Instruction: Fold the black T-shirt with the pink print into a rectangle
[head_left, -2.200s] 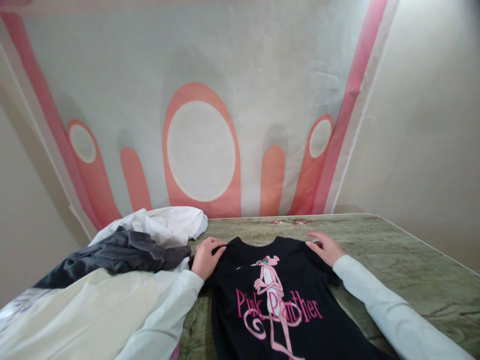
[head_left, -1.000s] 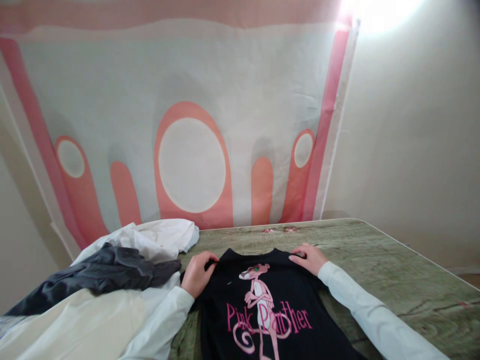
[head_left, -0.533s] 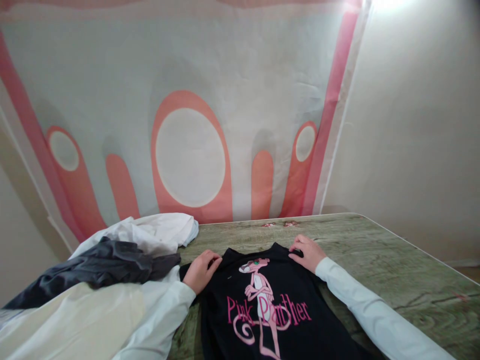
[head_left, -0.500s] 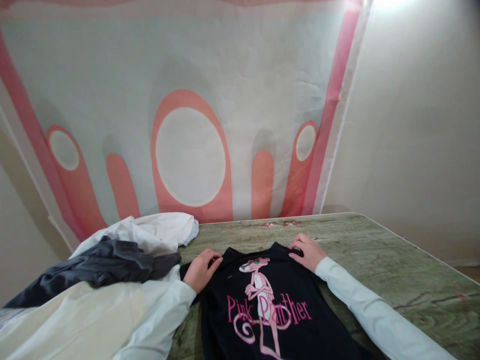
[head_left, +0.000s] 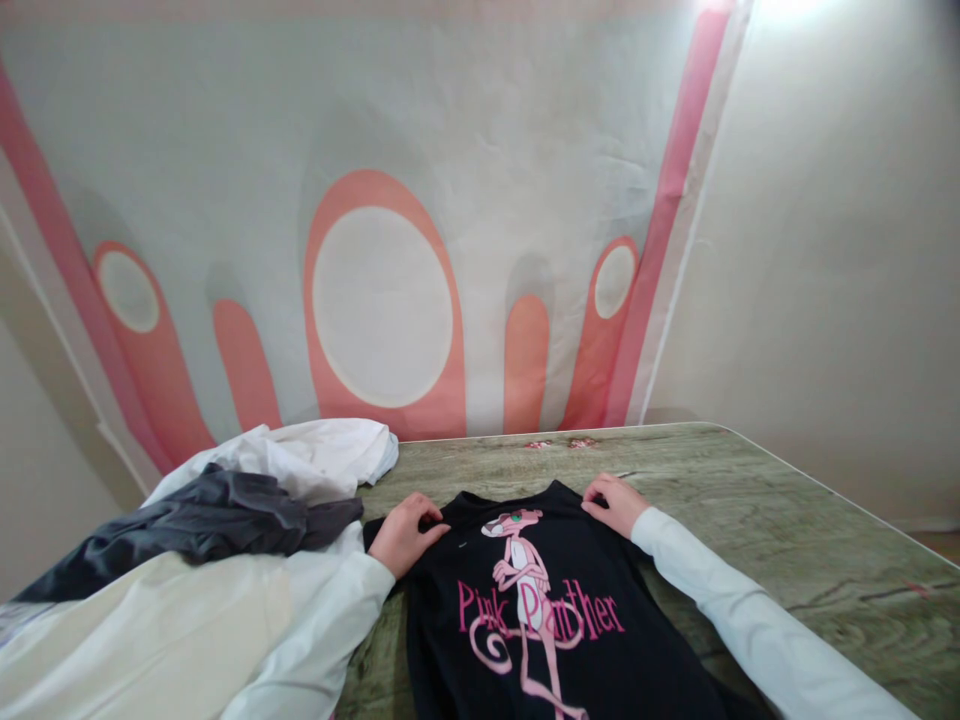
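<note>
A black T-shirt with a pink cartoon panther and pink lettering lies spread on the wood-patterned table, its collar toward the far side. My left hand is closed on the shirt's left shoulder, thumb and fingers pinching the cloth near the collar. On the other shoulder, my right hand pinches the fabric with curled fingers. The shirt's lower end runs out of the bottom of the view.
Left of the shirt lies a heap of clothes: a white garment at the back, a dark grey one and a cream one in front. The wood-patterned table ends at a wall with a pink-and-orange printed sheet.
Both hands stay at the shirt's shoulders, the right hand's fingers drawn closer together. The shirt sits almost unchanged; the view has shifted slightly.
</note>
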